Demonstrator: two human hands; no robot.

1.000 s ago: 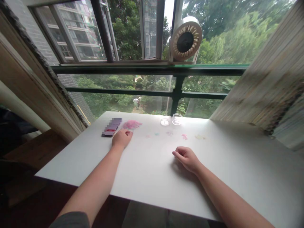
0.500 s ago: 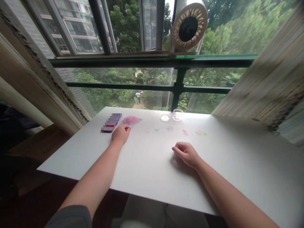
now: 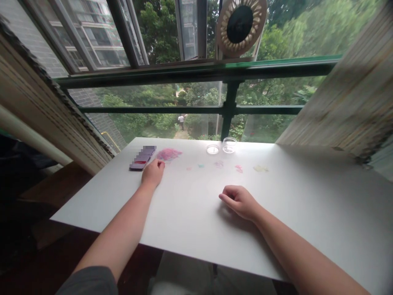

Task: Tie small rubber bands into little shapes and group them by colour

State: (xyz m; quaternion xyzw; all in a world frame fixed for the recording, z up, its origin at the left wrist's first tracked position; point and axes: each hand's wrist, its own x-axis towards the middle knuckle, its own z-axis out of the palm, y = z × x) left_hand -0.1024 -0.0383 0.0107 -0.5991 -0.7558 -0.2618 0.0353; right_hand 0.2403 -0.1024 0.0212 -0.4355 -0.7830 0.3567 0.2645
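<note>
My left hand (image 3: 153, 172) rests on the white table at the near edge of a pile of pink and purple small pieces (image 3: 168, 154). Its fingers are curled in, and whether anything is between them is hidden. Just left of it lies a phone (image 3: 142, 158) with its screen up. My right hand (image 3: 238, 200) lies on its side, loosely closed, with nothing visible in it. Beyond it are small separate groups: a pale pink bit (image 3: 188, 169), a teal one (image 3: 201, 166), light purple pieces (image 3: 219, 164), bright pink pieces (image 3: 238, 168) and pale yellow ones (image 3: 260, 168).
At the back of the table (image 3: 184, 213) stand a clear round lid (image 3: 213, 150) and a clear cup (image 3: 229, 146). Behind are a green railing (image 3: 190, 73), windows and a round fan (image 3: 241, 26). Curtains (image 3: 331, 90) hang at both sides. A person (image 3: 181, 119) is outside below.
My left hand has drawn back slightly toward me and left, its fingers curling in more. My right hand stays about where it was. The camera view has tilted a little downward.
</note>
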